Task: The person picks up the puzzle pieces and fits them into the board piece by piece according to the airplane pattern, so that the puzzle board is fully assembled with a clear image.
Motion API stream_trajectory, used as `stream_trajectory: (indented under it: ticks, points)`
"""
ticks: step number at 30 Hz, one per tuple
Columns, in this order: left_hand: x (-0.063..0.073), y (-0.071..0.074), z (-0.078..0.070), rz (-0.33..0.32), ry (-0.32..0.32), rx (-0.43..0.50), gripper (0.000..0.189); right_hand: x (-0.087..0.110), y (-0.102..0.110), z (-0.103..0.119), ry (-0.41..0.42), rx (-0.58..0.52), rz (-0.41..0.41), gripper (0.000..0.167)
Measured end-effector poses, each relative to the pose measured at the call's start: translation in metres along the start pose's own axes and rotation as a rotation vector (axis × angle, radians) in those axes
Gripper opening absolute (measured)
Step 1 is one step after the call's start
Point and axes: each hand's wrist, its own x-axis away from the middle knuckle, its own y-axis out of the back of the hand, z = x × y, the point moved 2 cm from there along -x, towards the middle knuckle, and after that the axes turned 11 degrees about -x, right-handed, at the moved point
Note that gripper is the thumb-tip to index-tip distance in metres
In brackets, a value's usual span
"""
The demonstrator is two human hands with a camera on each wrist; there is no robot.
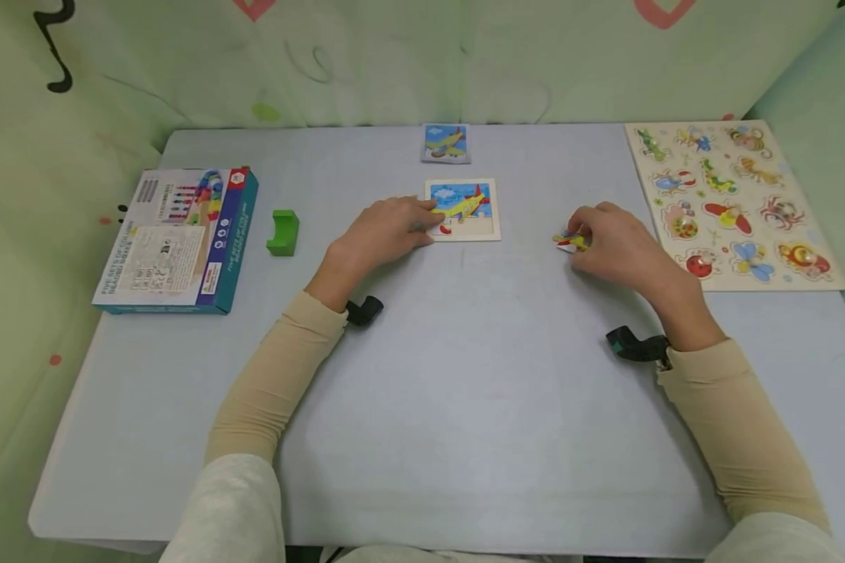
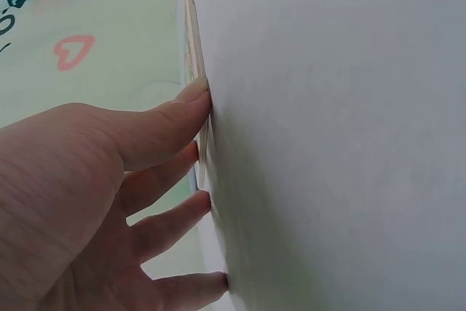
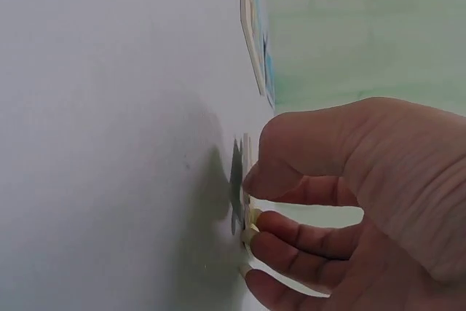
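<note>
A small wooden jigsaw board (image 1: 493, 227) with an airplane picture lies flat in the middle; bare wood shows along its lower part. At its left side my left hand (image 1: 392, 227) rests with spread, fairly straight fingers, the fingertips on the board and the thumb against its near left corner. My right hand (image 1: 616, 244), to the right of the board, pinches a small puzzle piece (image 1: 569, 241) with yellow, red and white print. In the right wrist view the piece (image 3: 246, 152) stands just off the tabletop, thumb on one side and fingertips behind, its shadow close by.
Behind the board lies a small picture card (image 1: 446, 144) with the same airplane. To the left are a green block (image 1: 283, 233) with a curved notch and a flat toy box (image 1: 172, 242). A large wooden insect puzzle (image 1: 732, 203) lies at the far right.
</note>
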Motion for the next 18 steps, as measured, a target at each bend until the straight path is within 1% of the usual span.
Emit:
stream_trajectory:
  ticks: [6, 8, 12, 14, 18]
  points:
    - [-0.001, -0.001, 0.001, -0.003, -0.004, -0.001, 0.047, -0.006, -0.005, 0.004, 0.035, -0.012, -0.022, 0.031]
    - [-0.001, -0.001, 0.002, -0.003, -0.007, -0.003, 0.047, -0.005, -0.005, 0.006, 0.031, 0.007, -0.004, 0.031]
    - [-0.001, -0.001, 0.002, -0.008, -0.012, -0.009, 0.047, -0.001, -0.002, 0.01, -0.001, 0.058, 0.07, 0.037]
    - [-0.001, -0.001, 0.002, -0.013, -0.014, -0.01, 0.047, 0.0, -0.002, 0.011, -0.007, 0.081, 0.093, 0.039]
    - [-0.001, -0.002, 0.002, -0.02, -0.016, -0.012, 0.047, -0.001, -0.005, 0.013, 0.01, 0.111, 0.081, 0.038]
